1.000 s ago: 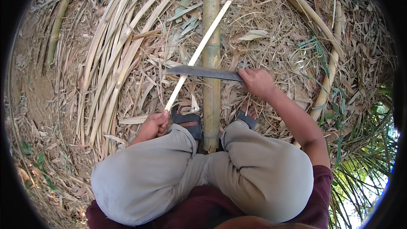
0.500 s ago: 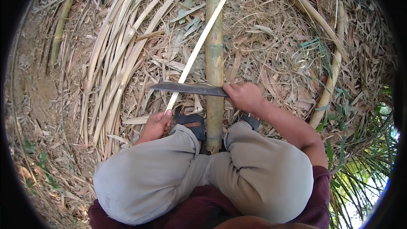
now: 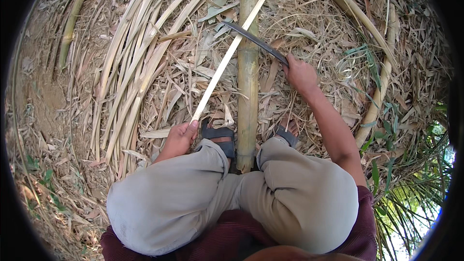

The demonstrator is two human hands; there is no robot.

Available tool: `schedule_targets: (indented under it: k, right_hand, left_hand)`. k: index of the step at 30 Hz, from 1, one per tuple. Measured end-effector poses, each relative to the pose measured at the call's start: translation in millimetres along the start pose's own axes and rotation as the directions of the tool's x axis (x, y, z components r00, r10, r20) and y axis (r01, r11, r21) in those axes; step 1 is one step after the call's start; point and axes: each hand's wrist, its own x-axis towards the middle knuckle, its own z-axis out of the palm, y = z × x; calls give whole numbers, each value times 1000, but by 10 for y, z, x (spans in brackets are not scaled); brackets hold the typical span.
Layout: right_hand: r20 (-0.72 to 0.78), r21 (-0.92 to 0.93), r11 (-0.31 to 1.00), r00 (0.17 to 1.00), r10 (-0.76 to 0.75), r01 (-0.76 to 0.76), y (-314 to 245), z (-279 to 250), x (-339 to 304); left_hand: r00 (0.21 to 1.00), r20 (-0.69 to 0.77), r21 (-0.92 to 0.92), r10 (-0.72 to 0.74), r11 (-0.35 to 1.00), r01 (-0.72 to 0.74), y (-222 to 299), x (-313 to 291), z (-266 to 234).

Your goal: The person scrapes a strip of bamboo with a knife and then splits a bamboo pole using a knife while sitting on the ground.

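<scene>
My left hand [image 3: 181,137] pinches the near end of a pale bamboo strip [image 3: 220,72], which slants away to the upper right. The strip's far part crosses over a thick bamboo pole [image 3: 248,92] lying between my feet. In my right hand [image 3: 300,75], closed round its handle, is a machete [image 3: 258,42]. Its dark blade points to the upper left and crosses the strip near the far end. Whether the edge touches the strip I cannot tell. The machete's handle is mostly hidden by my fingers.
A bundle of split bamboo strips [image 3: 128,63] lies on the left. Bamboo stalks [image 3: 379,89] lie at the right, and a greenish one [image 3: 70,31] at the far left. Dry leaves and shavings cover the ground. My sandalled feet [image 3: 220,140] flank the pole.
My right hand has moved away and to the right with the machete, from the strip's near part towards its far end. The blade has tilted. My left hand keeps its hold, shifting slightly.
</scene>
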Motion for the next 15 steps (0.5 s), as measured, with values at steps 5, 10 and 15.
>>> schedule_targets:
  k: [5,10,15]
  right_hand:
    - [-70,-61,857,855,-514,511,-222,13,-302]
    - [43,-5,1000,999,-1,1,160,47,21]
    - [22,-47,962,964,-266,267,30,134,-129]
  left_hand:
    - [999,-29,68,27,997,-25,-171,66,-56]
    - [999,-17,61,31,998,-30,109,2,63]
    - [1000,-17,83,10,997,-9,-180,19,-60]
